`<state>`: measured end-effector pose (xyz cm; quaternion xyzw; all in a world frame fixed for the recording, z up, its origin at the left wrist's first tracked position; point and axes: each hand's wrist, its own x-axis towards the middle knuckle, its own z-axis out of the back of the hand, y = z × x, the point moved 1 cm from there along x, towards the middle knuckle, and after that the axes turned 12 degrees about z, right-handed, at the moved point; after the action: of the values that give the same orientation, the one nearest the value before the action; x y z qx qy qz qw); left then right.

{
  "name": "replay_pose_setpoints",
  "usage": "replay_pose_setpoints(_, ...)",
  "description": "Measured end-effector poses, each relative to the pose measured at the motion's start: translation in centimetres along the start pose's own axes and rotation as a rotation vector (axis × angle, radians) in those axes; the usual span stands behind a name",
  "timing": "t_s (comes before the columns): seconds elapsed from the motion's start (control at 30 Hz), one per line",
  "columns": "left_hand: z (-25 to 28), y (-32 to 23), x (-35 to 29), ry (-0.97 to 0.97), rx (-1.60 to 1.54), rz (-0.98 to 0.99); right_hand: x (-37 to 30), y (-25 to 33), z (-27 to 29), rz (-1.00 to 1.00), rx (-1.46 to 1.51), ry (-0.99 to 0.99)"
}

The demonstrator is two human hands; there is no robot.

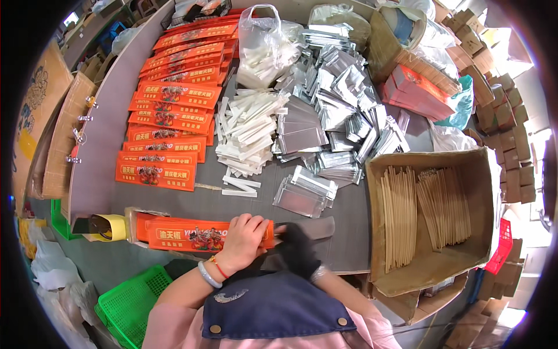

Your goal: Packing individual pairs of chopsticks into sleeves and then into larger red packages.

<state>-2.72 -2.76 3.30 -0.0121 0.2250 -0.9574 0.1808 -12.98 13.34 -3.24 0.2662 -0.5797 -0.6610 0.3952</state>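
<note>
Near the table's front edge lies an orange paper sleeve (pixel 189 234) printed with a picture, on top of another at the left. My left hand (pixel 243 239), bare with a bangle at the wrist, is closed over the sleeve's right end. My right hand (pixel 297 251) wears a black glove and is curled beside that same end, fingertips at or against it. What the gloved fingers hold, if anything, is hidden. Just beyond the glove is a flat grey strip (pixel 319 228). Silvery flat packets (pixel 303 193) and white paper-wrapped sticks (pixel 247 128) are heaped farther back.
Overlapping orange sleeves (pixel 156 168) run along the left panel. A cardboard box (pixel 378 282) at right holds bundles of wooden chopsticks (pixel 444 203). A clear plastic bag (pixel 258 38) stands at the back. Below left is a green plastic basket (pixel 125 302).
</note>
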Motion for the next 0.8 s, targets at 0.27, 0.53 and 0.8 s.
replay_pose_setpoints(0.27, 3.7, -0.9, 2.1, 0.264, 0.198, -0.198, 2.0, 5.4, 5.5, 0.275, -0.912, 0.248)
replay_pose_setpoints(0.53, 4.1, 5.3, -0.8, -0.242, -0.046, 0.284, 0.9, 7.9, 8.6, 0.187, -0.976, 0.099)
replay_pose_setpoints(0.8, -0.7, 4.2, -2.8, -0.139, -0.214, 0.535, 1.3, 8.4, 7.6, 0.159, -0.994, 0.302)
